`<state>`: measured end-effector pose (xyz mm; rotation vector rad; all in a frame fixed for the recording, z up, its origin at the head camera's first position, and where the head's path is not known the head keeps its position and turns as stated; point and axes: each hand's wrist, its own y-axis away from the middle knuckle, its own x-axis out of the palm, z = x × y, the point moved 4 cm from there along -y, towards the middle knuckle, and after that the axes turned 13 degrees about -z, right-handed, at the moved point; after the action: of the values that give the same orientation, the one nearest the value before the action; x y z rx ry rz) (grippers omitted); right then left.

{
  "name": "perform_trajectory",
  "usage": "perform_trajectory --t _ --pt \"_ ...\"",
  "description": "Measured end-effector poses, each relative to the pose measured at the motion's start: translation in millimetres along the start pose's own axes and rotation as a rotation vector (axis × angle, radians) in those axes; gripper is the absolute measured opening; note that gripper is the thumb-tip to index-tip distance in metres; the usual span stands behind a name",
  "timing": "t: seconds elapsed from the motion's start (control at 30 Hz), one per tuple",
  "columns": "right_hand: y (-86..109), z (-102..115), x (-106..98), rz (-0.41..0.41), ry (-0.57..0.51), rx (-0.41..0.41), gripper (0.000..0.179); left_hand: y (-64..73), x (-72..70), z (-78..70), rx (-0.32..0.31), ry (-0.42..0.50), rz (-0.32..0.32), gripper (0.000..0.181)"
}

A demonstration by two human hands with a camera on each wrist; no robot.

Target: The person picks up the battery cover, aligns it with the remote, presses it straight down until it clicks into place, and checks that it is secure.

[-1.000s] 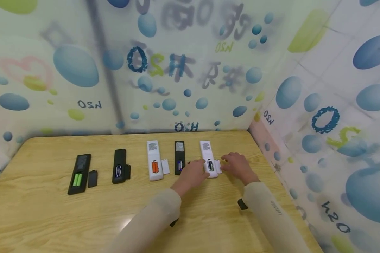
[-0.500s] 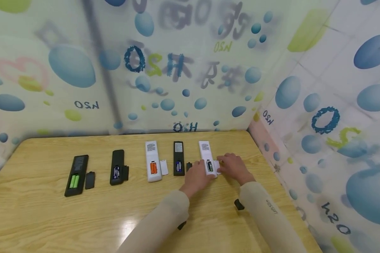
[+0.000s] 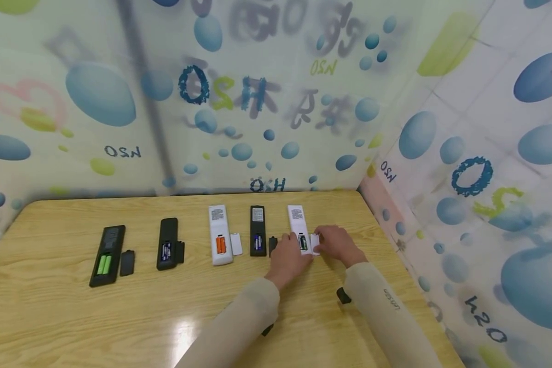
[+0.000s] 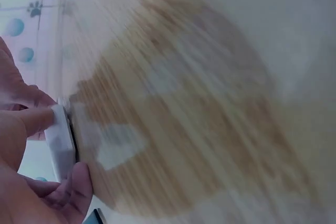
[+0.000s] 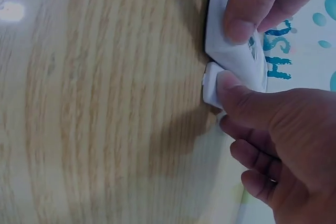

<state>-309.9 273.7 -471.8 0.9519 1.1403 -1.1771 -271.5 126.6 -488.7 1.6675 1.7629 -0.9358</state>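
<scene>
At the right end of the row, a white remote control (image 3: 297,217) lies with its battery bay facing up and batteries inside. My left hand (image 3: 289,259) grips its near end, thumb on the bay side, as the right wrist view shows. Close beside the remote's right edge is a white battery cover (image 5: 211,85). My right hand (image 3: 338,244) pinches this cover, with the thumb (image 5: 236,95) on its top face. In the left wrist view the remote (image 4: 62,142) sits between thumb and fingers of the left hand.
Leftward along the wooden table (image 3: 119,327) lie a black remote (image 3: 258,225), a white one (image 3: 219,225) and two more black ones (image 3: 167,235) (image 3: 108,255). All have batteries showing and loose covers (image 3: 127,262) beside them. Patterned walls (image 3: 276,128) stand behind and to the right.
My left hand has shifted right and taken hold of the white remote's near end. My right hand has moved left and now pinches the white cover. The view has turned slightly.
</scene>
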Motion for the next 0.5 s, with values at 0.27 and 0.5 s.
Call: perform_trajectory --t 0.27,0.5 --pt "3.9 3.3 -6.5 0.049 -0.146 0.102 0.034 1.2 2.8 -3.8 -0.063 -0.034 -0.006 0.08" --pt "6.9 -3.1 -10.9 0.005 -0.12 0.108 0.039 0.8 4.9 -7.3 -0.063 -0.03 -0.027 0.068"
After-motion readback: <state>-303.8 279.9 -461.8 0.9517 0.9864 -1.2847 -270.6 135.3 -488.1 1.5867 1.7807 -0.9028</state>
